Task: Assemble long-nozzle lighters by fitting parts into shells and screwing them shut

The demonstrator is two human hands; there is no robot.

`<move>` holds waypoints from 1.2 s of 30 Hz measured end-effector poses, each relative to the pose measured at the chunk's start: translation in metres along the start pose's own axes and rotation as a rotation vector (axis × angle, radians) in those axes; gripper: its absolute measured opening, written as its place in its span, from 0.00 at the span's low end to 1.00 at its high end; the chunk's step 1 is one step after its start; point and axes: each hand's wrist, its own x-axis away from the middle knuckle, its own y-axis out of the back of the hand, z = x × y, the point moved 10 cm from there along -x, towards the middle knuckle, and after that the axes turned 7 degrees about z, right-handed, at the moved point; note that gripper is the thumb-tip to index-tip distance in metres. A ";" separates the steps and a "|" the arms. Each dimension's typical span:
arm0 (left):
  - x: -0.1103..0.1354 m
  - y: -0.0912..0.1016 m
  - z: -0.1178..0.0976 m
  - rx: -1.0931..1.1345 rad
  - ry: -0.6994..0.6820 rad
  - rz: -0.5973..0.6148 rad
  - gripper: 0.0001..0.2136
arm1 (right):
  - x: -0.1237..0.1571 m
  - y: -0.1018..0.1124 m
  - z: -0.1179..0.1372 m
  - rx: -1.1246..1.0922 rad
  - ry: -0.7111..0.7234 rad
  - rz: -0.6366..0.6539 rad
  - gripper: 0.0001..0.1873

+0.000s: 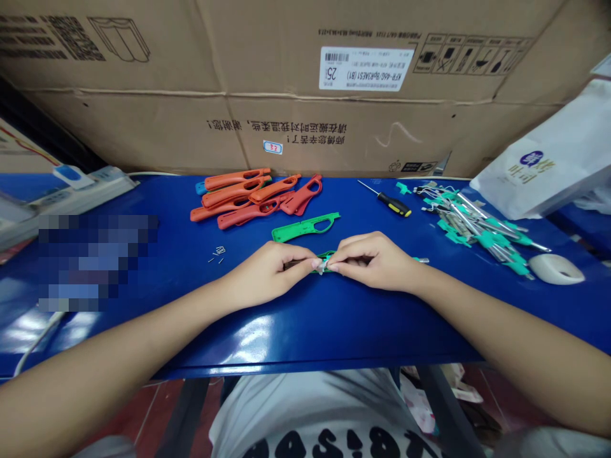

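Near the front of the blue table, the left hand and the right hand meet almost fingertip to fingertip, both pinching a small pale part at a green casing piece that is largely hidden. The step in hand appears to be fingertip adjustment or seating of this part, with an open green shell half lying just beyond the hands. The next move probably calls for a steady two-handed pinch and careful alignment with the casing piece before either hand releases
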 end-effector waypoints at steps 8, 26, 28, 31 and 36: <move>-0.001 0.000 0.002 -0.010 0.000 -0.003 0.19 | -0.001 -0.001 0.000 0.001 -0.002 0.009 0.08; -0.001 -0.002 0.000 -0.049 -0.018 -0.009 0.18 | -0.002 -0.002 -0.002 -0.016 -0.024 0.013 0.09; -0.001 0.000 -0.001 -0.038 -0.026 -0.025 0.18 | -0.002 -0.001 -0.006 -0.043 -0.060 0.002 0.09; -0.001 0.004 -0.001 -0.026 -0.028 -0.044 0.18 | -0.001 0.000 -0.016 -0.112 -0.144 -0.015 0.10; -0.002 0.009 0.000 0.038 0.000 -0.064 0.17 | 0.000 0.000 -0.025 -0.202 -0.197 -0.029 0.12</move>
